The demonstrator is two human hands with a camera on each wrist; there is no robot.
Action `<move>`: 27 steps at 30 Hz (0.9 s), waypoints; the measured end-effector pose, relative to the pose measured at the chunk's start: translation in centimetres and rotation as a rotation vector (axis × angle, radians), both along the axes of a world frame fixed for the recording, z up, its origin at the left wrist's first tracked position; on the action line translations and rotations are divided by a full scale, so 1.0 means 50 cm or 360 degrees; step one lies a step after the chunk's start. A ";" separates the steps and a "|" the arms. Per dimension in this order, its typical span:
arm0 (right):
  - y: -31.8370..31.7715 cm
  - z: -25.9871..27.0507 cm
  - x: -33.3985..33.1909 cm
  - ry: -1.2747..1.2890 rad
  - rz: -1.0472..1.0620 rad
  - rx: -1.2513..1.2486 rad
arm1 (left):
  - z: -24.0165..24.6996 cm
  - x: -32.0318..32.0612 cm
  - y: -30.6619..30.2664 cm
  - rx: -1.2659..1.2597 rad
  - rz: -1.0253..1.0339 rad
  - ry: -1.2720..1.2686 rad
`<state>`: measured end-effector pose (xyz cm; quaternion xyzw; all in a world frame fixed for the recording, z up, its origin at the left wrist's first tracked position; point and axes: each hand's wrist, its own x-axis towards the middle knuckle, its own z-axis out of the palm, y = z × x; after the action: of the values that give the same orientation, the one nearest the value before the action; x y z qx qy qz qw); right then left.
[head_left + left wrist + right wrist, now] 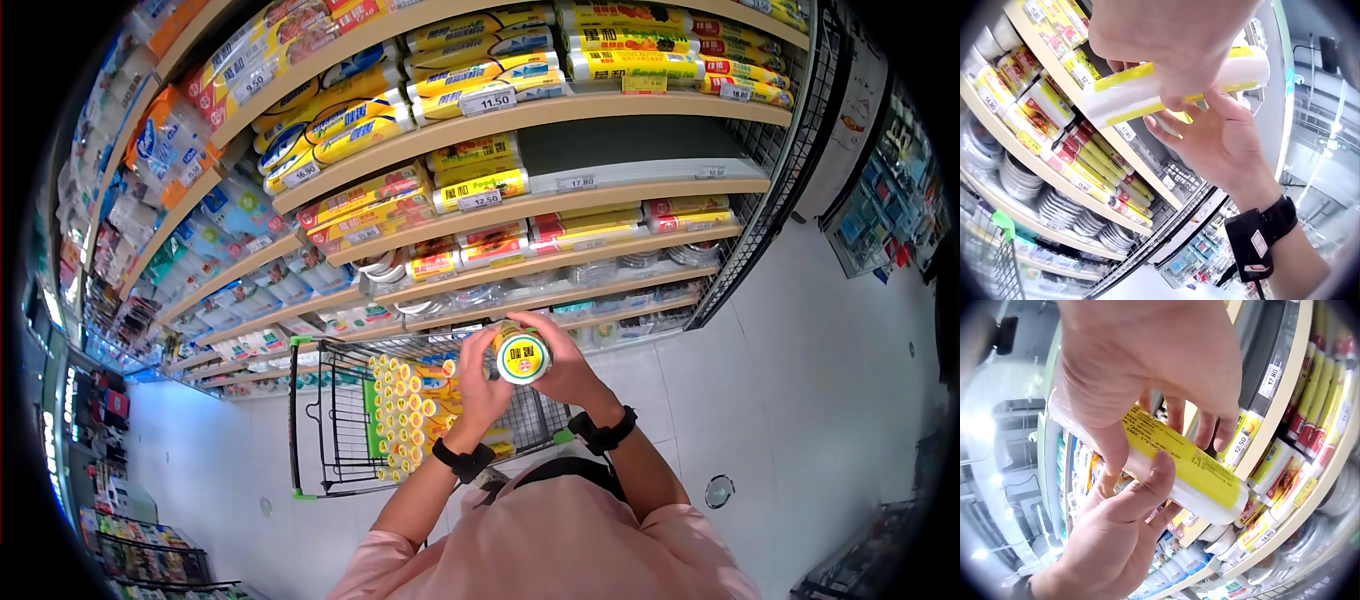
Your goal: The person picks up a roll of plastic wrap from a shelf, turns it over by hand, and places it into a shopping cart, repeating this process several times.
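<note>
My two hands hold a plastic-wrapped roll with a yellow and white label [523,358] over the shopping cart, its round end facing up at the head camera. The left hand [484,382] grips it from the left, and the right hand [570,372] wraps it from the right. Seen from the right wrist, small dark print covers the yellow part of the roll [1210,481], with both thumbs on it. In the left wrist view the roll [1119,103] lies slantwise, fingers partly hidden behind it. Many similar yellow-ended rolls [405,410] stand packed in the cart [303,341].
Ahead rises a curved shelf unit [660,112] stocked with yellow rolls and priced by tags. Similar rolls [482,188] lie on a middle shelf by the 12.50 tag. Stacked plates [1063,209] sit lower. A black wire panel [770,200] ends the shelf; floor [740,400] extends right.
</note>
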<state>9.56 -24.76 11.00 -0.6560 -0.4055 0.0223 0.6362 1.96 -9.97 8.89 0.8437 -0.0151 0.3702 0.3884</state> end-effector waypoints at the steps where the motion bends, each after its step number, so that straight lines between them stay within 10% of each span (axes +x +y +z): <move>1: 0.000 0.003 -0.001 -0.0018 0.0026 -0.0013 | 0.006 -0.005 -0.003 0.0011 -0.0019 -0.0028; 16: 0.043 -0.056 -0.017 0.0266 -0.0001 -0.0027 | 0.012 -0.017 -0.013 0.0159 0.0226 -0.0034; 27: 0.016 -0.151 0.018 0.0648 0.0307 -0.0274 | -0.032 -0.022 0.035 -0.1487 -0.0195 0.0153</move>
<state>10.45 -23.98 3.46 -0.6481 -0.3264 0.2493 0.6413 0.88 -8.20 7.31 0.5924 0.1212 0.2743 0.7478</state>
